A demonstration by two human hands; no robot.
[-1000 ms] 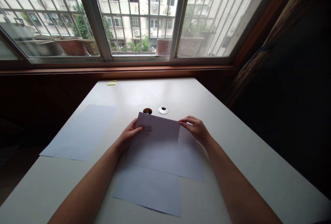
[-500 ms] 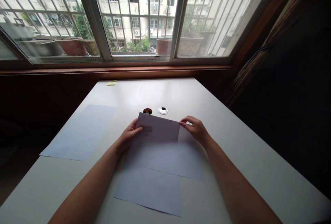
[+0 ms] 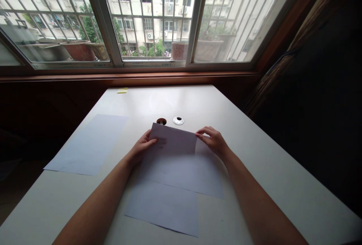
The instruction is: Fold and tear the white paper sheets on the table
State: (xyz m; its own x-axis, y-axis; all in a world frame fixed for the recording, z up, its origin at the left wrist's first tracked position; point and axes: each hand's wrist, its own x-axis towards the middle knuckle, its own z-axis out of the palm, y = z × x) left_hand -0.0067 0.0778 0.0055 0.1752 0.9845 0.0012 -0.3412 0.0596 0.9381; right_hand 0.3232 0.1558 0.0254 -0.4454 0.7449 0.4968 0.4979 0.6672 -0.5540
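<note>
Two thin white sheets of paper overlap in front of me. The upper sheet has its far edge lifted off the table, and the lower sheet shows out from under its near edge. My left hand grips the far left corner, thumb on top and fingers behind, their shadow showing through the paper. With thumb and fingertips, my right hand pinches the far edge toward its right end. Whether the lower sheet is also between my fingers, I cannot tell.
Another sheet of paper lies on the left of the white table. Beyond my hands are a round hole and a silver ring-shaped cover. Yellow sticky notes lie by the far edge, below a barred window.
</note>
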